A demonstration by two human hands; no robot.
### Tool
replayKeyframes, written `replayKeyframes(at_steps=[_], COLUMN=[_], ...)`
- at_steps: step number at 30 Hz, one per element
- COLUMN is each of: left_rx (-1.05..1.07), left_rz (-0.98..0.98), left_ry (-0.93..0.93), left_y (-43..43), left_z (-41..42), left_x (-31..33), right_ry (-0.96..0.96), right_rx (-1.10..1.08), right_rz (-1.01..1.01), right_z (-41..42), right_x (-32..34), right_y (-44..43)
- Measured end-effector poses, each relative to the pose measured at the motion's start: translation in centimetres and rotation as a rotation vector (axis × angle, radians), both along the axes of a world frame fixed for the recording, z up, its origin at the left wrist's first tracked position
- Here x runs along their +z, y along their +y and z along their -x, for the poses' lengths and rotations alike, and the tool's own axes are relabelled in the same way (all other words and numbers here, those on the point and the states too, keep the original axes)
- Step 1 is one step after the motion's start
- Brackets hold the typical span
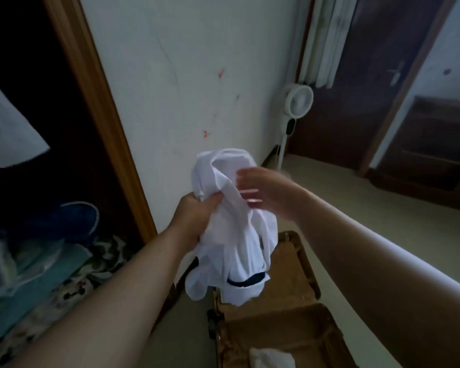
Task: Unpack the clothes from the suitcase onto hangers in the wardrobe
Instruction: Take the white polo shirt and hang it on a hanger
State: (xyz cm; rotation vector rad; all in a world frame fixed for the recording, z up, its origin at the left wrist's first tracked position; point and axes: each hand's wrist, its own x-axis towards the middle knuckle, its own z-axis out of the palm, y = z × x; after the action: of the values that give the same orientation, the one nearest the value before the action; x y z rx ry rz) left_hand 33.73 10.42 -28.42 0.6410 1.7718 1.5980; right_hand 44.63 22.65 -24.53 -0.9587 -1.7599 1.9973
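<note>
Step in hand, likely: sorting out white garment [239, 248], hanging above open suitcase [290, 274]. Left grip [194, 211] clenching bunched cloth under collar. Right grip [260, 189] spread, blurred, reaching at collar; contact unclear. Next move calling for finding shoulders and hanger from wardrobe [37, 128]; none showing.

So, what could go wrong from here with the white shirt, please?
The left hand grips the white shirt at one bunched spot, so it could slip or crease. Its loose lower end hangs just above the brown suitcase and might catch on the rim. The right hand is open, not holding it.
</note>
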Motion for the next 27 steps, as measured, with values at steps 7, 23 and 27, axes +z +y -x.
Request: replayKeyframes(at_steps=[7,23,27], left_rx=[0.176,0.425,0.183], left_rz=[-0.057,-0.212,0.007], left_ry=[-0.233,-0.407,-0.213], left_y=[-1.4,-13.0,-16.6], left_z=[4.2,13.6,14.3], left_x=[7.5,19.4,22.7], right_ry=[-0.091,0.07,0.033], right_rx=[0.479,0.248,0.158], right_rz=[-0.123,-0.821,-0.634], right_z=[-1.9,10.7,15.0], right_x=[2.9,13.2,18.0], right_y=[-1.3,-10.8,-13.2])
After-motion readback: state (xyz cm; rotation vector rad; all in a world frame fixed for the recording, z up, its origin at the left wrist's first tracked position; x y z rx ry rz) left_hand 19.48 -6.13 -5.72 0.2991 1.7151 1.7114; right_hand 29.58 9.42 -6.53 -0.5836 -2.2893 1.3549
